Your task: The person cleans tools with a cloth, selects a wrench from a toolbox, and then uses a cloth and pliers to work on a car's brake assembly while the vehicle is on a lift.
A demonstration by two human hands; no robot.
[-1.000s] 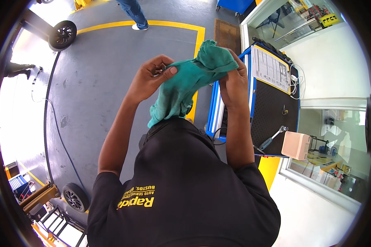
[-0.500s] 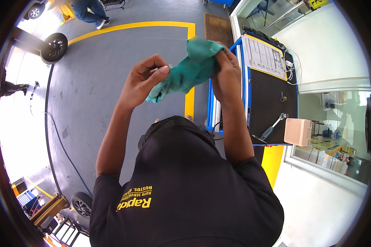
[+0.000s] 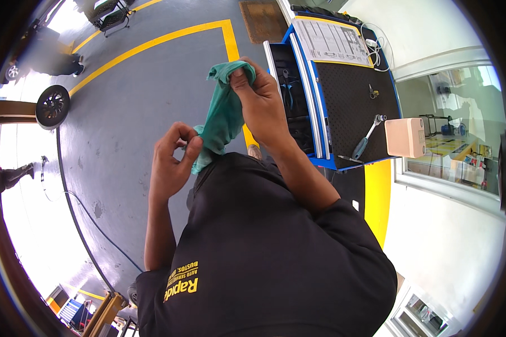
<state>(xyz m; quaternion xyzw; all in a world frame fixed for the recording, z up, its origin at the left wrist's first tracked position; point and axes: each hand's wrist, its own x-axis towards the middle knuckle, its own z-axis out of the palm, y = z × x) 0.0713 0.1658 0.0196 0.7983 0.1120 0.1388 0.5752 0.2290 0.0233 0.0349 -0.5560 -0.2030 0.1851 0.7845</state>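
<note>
Right hand (image 3: 261, 109) is held farther out from the body, left hand (image 3: 171, 160) sits lower and closer in. Both are pinched narrow on the rag (image 3: 223, 123), which is slung slantwise between them, all green, bunched and creased, top end kinda folded over.

The head view, a wide fisheye, looks steeply down past a black shirt (image 3: 281, 241), close at six o'clock, to the floor (image 3: 135, 90), farther off at ten, and the tabletop (image 3: 348, 101) at two.
</note>
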